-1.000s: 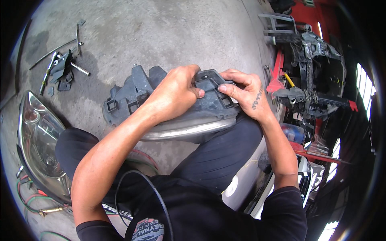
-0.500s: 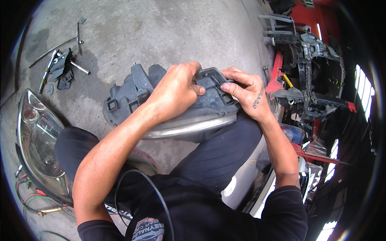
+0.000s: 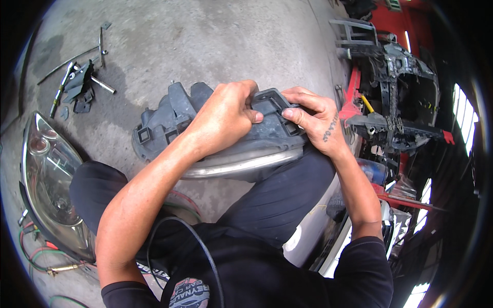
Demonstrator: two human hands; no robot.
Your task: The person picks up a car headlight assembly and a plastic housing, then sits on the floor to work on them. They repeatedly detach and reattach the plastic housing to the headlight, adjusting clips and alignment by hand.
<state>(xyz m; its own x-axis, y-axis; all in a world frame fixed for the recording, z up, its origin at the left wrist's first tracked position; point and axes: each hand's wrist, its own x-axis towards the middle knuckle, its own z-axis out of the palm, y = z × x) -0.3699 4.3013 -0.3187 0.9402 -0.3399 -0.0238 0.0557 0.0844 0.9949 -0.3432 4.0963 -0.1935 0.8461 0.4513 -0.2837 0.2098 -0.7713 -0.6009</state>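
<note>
A car headlight [image 3: 177, 123] lies over my lap with its dark grey plastic back housing turned up and its clear lens edge toward me. My left hand [image 3: 231, 110] is closed over the middle of the housing, thumb pressed against it; the fingertips are hidden behind. At the housing's right end, my right hand [image 3: 313, 115] pinches a raised black bracket-like part [image 3: 269, 97] between thumb and fingers. Whether that part is loose from the housing I cannot tell.
A second headlight [image 3: 54, 179] lies on the floor at my left, lens up. Farther left are a ratchet [image 3: 61, 90], metal bars and broken black plastic pieces [image 3: 79, 84]. Red and green hoses [image 3: 33, 251] run at lower left. A stripped car frame on red supports [image 3: 354, 97] stands right.
Almost nothing differs. The black part at the right end sits slightly lower, and the headlight has shifted a little; both hands keep their grip.
</note>
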